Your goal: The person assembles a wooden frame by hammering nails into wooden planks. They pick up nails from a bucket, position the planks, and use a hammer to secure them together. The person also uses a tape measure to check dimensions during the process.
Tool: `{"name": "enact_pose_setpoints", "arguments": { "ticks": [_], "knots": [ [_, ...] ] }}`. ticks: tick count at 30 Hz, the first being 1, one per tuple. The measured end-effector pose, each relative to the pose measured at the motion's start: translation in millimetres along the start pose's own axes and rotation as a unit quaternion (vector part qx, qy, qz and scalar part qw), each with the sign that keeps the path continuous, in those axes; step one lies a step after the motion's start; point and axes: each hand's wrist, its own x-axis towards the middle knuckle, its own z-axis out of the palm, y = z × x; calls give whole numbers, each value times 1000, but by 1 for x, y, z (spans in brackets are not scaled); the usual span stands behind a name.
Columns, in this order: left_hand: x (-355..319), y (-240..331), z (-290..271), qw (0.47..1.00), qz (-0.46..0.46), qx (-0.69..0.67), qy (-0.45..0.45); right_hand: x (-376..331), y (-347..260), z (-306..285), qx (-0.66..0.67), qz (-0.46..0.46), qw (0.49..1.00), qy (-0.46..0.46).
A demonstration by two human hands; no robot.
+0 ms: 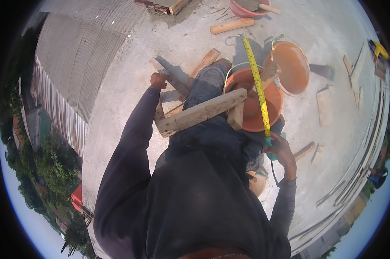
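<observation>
My right hand (282,150) is closed around a teal tape measure (271,149). Its yellow blade (256,77) stretches far out in front of me, passing over an orange bucket (264,114). My left hand (158,81) is closed at the edge of a weathered wooden board (174,78); the fingers are partly hidden. Across my thighs lies a thick wooden plank (203,111), tilted up to the right. A short wooden block (235,117) sits under its right end, and other wood pieces meet its left end.
A second orange bucket (292,69) leans to the right of the first. Ahead are a loose wood piece (232,26) and a red basin (249,7) with a handled tool. Wood scraps (324,105) lie on the concrete at right. Corrugated roofing (80,47) runs along the left edge.
</observation>
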Motion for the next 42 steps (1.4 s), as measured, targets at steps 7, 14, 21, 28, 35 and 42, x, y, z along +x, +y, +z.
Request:
{"name": "enact_pose_setpoints", "arguments": {
  "ticks": [7, 14, 21, 28, 35, 42],
  "knots": [
    [-60, 28, 19, 936, 122, 268, 194, -11, -8, 3, -48, 7, 997, 60],
    [-75, 68, 56, 917, 329, 225, -15, -13, -1, 8, 73, 52, 994, 59],
    [-36, 49, 133, 887, 260, 371, -95, -29, 31, 29, 135, 81, 981, 114],
    [-26, 42, 135, 902, 187, 361, -143, -36, 71, 40, 115, 110, 984, 85],
    [6, 34, 143, 903, 181, 358, -156, -27, 66, 34, 110, 143, 983, 40],
    [15, 20, 143, 883, 317, 326, -117, -24, 46, 34, 62, 119, 990, 40]
  ]
}}
